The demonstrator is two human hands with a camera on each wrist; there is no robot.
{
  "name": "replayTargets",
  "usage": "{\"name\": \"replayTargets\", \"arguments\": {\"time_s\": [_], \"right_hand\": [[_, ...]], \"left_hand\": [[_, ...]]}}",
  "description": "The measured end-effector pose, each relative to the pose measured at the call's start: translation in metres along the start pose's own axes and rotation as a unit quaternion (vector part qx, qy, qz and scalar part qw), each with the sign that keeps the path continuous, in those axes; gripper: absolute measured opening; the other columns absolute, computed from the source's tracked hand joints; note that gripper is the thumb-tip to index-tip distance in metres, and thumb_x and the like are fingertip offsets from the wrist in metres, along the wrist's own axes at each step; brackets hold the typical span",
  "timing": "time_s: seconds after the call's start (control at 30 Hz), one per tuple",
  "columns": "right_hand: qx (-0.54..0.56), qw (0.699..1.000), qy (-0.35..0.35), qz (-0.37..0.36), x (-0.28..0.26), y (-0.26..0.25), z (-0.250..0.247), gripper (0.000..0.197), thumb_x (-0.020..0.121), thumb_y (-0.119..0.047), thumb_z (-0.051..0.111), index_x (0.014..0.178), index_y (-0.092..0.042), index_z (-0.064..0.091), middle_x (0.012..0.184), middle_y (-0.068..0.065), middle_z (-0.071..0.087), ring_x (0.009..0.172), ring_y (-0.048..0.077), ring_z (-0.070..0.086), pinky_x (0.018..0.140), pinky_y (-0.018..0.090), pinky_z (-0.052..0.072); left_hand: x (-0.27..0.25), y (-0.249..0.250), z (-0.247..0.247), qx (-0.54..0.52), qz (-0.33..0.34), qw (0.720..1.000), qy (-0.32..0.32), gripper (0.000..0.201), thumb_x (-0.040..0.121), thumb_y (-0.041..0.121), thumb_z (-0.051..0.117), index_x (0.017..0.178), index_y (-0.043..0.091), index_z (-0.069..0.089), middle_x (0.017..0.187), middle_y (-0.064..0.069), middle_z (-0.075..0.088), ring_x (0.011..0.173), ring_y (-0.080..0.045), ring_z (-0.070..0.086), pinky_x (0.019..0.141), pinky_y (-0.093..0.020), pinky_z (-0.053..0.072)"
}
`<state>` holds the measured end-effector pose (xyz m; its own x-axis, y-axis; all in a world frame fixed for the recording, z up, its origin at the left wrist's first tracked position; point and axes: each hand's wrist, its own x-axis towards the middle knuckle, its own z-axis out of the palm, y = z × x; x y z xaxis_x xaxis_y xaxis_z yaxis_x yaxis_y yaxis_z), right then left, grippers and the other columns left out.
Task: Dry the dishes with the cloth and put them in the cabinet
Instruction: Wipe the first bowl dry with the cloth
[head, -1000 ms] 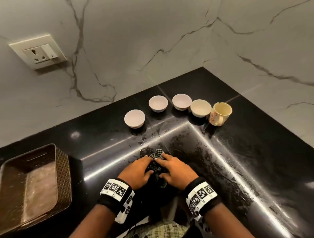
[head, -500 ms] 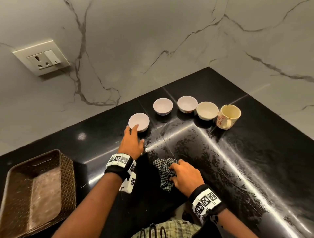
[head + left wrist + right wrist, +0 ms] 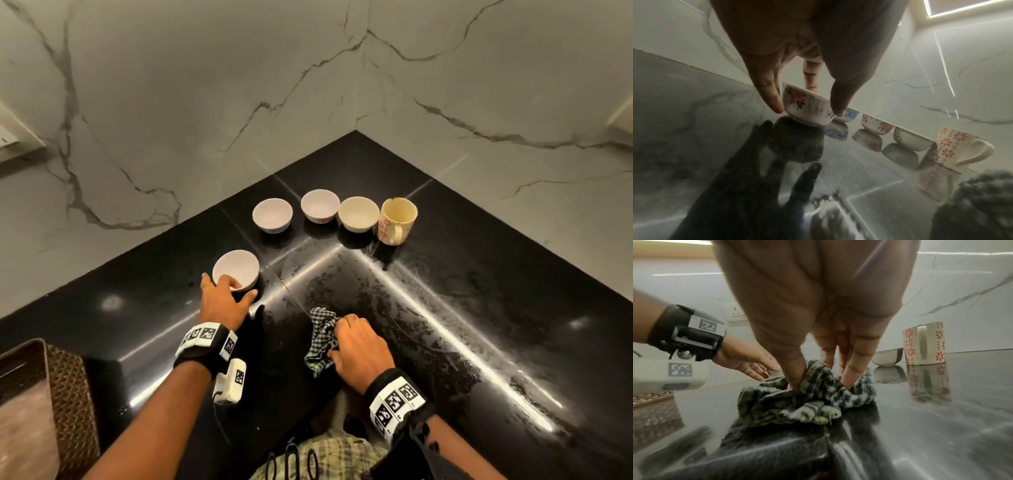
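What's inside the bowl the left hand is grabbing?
The bowl looks empty and plain white inside. The left hand has fingers over the near rim, covering a small patch there.

Glossy black stone counter, glazed ceramic bowl, woven cloth.

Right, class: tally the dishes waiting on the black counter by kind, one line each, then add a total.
Small round white bowls: 4, namely the flowered bowl held by the left hand, the blue-patterned bowl, the second flowered bowl and the cream bowl.
Cream mugs with red flowers: 1, the mug.
Total: 5
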<state>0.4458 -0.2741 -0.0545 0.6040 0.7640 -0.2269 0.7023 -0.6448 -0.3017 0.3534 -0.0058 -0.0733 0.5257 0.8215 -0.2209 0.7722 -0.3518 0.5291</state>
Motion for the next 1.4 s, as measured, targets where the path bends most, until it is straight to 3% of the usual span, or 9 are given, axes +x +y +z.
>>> {"name": "replayTargets", "arguments": {"time_s": [0.2,0.33,0.43,0.63,0.87,0.97,1.1,1.3,1.4], "right_hand": [[-0.027,0.999,0.033,-0.029,-0.004,0.000,0.014,0.097,0.074,-0.073,0.054,0.153,-0.022,0.030,0.140,0.013,0.041,0.128,0.033,0.039,0.111,0.043,0.041],[0.006,0.999,-0.004,-0.036,0.002,0.000,0.015,0.075,0.086,-0.054,0.066,0.147,-0.025,0.036,0.152,0.005,0.036,0.139,0.030,0.037,0.114,0.039,0.039],[0.108,0.991,0.073,0.000,0.004,0.009,0.007,0.039,0.086,-0.038,0.066,0.122,-0.029,0.053,0.120,-0.005,0.060,0.114,0.020,0.059,0.093,0.036,0.052],[0.460,0.861,0.218,0.005,0.003,0.000,-0.062,0.036,0.089,-0.011,0.073,0.119,-0.028,0.064,0.105,-0.014,0.073,0.098,-0.003,0.069,0.086,0.022,0.056],[0.401,0.878,0.141,-0.221,-0.011,-0.056,-0.106,0.057,0.079,-0.006,0.076,0.132,-0.022,0.064,0.123,-0.009,0.068,0.117,0.013,0.064,0.101,0.039,0.053],[0.509,0.825,0.075,-0.234,-0.015,-0.065,-0.116,0.041,0.086,0.000,0.077,0.124,-0.010,0.068,0.118,-0.001,0.074,0.112,0.017,0.070,0.101,0.041,0.055],[0.301,0.873,0.163,-0.347,-0.015,-0.060,-0.123,0.053,0.081,0.001,0.077,0.130,-0.015,0.067,0.130,-0.004,0.067,0.127,0.012,0.059,0.107,0.030,0.049],[0.265,0.912,0.192,-0.247,-0.014,-0.062,-0.121,0.066,0.081,-0.018,0.078,0.139,-0.019,0.049,0.127,-0.012,0.060,0.116,0.005,0.060,0.096,0.029,0.052],[0.538,0.830,0.054,-0.137,-0.017,-0.060,-0.123,0.074,0.085,-0.017,0.066,0.153,-0.023,0.037,0.126,-0.007,0.065,0.113,0.013,0.066,0.097,0.032,0.057]], "left_hand": [[-0.025,-0.018,0.008,-0.052,0.055,0.997,0.012,0.044,0.068,0.041,0.092,0.076,0.017,0.057,0.156,-0.020,0.036,0.144,-0.038,0.034,0.111,-0.041,0.035],[-0.044,-0.022,0.006,-0.090,0.108,0.989,0.037,0.042,0.068,0.036,0.093,0.071,0.021,0.054,0.129,-0.007,0.055,0.125,-0.029,0.048,0.091,-0.026,0.037],[-0.066,-0.023,-0.004,-0.110,0.175,0.976,0.064,0.045,0.065,0.035,0.095,0.082,0.023,0.055,0.125,0.000,0.055,0.117,-0.018,0.048,0.085,-0.008,0.036],[-0.116,-0.004,-0.036,-0.187,0.225,0.956,-0.015,0.098,0.061,0.038,0.097,0.135,0.032,0.034,0.129,0.028,0.047,0.119,-0.001,0.053,0.095,-0.023,0.048],[-0.135,0.049,-0.052,-0.481,0.233,0.834,-0.141,0.105,0.062,0.014,0.096,0.148,0.016,0.035,0.139,-0.014,0.056,0.127,-0.035,0.059,0.101,-0.040,0.053],[-0.140,0.060,-0.055,-0.570,0.183,0.789,-0.139,0.095,0.073,0.047,0.087,0.147,0.011,0.040,0.139,-0.020,0.057,0.126,-0.043,0.058,0.098,-0.050,0.054],[-0.141,0.068,-0.057,-0.623,0.137,0.751,-0.171,0.083,0.075,0.065,0.077,0.137,0.015,0.059,0.136,-0.019,0.063,0.126,-0.035,0.060,0.100,-0.049,0.052],[-0.138,0.070,-0.074,-0.529,0.217,0.805,-0.161,0.069,0.083,0.040,0.074,0.143,0.019,0.048,0.129,-0.015,0.063,0.115,-0.037,0.065,0.079,-0.044,0.061],[-0.134,0.070,-0.077,-0.533,0.216,0.805,-0.147,0.074,0.081,0.047,0.077,0.142,0.017,0.050,0.132,-0.016,0.061,0.118,-0.038,0.063,0.078,-0.047,0.061]]}}
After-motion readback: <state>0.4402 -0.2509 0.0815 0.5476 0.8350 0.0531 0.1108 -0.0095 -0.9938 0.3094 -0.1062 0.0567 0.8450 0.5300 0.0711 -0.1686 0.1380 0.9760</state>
